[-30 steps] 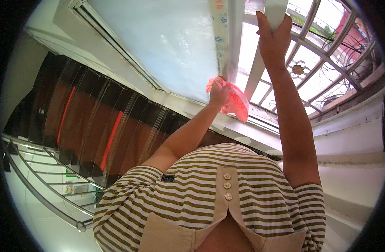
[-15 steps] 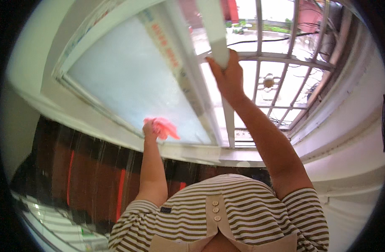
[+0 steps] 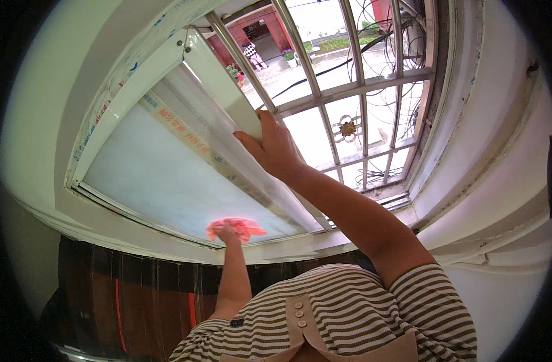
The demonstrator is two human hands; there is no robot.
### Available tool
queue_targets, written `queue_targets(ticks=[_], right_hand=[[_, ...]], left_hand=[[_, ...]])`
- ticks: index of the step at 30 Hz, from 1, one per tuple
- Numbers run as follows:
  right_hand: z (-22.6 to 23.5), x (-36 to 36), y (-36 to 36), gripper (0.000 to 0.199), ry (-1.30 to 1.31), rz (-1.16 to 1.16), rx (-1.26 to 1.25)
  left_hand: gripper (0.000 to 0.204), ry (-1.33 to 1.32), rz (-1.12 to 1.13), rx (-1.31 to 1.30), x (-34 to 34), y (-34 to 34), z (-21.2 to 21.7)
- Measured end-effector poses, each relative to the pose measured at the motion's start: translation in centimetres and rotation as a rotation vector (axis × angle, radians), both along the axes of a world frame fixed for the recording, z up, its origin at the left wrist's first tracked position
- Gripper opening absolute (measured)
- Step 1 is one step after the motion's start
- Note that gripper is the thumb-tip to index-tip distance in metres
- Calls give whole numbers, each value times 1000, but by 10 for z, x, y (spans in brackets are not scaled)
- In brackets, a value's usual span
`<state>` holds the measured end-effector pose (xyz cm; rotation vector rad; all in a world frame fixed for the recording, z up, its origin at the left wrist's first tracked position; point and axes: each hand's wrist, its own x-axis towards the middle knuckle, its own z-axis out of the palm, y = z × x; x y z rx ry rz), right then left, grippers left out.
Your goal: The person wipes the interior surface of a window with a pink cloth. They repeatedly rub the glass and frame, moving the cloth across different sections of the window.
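My left hand (image 3: 226,233) is closed on a crumpled pink cloth (image 3: 249,228) and presses it against the lower part of a frosted window pane (image 3: 161,166). Thumb and fingers of my right hand (image 3: 276,148) straddle the upright white window frame (image 3: 221,90) at the pane's right side. That hand's far fingertips are hidden behind the frame. Printed tape (image 3: 188,137) runs down the sash, left of my right hand.
Metal security bars (image 3: 315,96) with a round flower ornament (image 3: 347,128) stand outside the window's right half, with loose cables beyond. Below the white sill (image 3: 276,252) is a dark brown panelled surface (image 3: 149,295) with red stripes. A distant person (image 3: 252,54) is outside.
The view has tilted and turned, so the window and both hands sit lower in the picture. My left hand still has the cloth on the pane, and my right hand still grips the frame.
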<state>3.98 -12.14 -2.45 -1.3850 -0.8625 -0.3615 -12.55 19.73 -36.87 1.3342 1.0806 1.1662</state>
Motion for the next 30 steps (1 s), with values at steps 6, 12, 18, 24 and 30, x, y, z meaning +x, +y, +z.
queue_targets(ticks=[6,12,18,24,30], right_hand=[[-8,9,0,44,-29,26,56],[-5,8,2,45,-65,77,48],[-6,6,6,43,-60,122,58],[-7,10,6,44,-55,79,41],[-8,8,6,45,-69,75,66]], left_hand=[[22,17,-733,-619,44,-171,-4],[12,-96,-854,-1026,61,-206,83],[28,-398,-867,-919,29,-145,135],[25,-459,-630,-443,23,-163,269],[48,-449,-340,288,39,-216,365]])
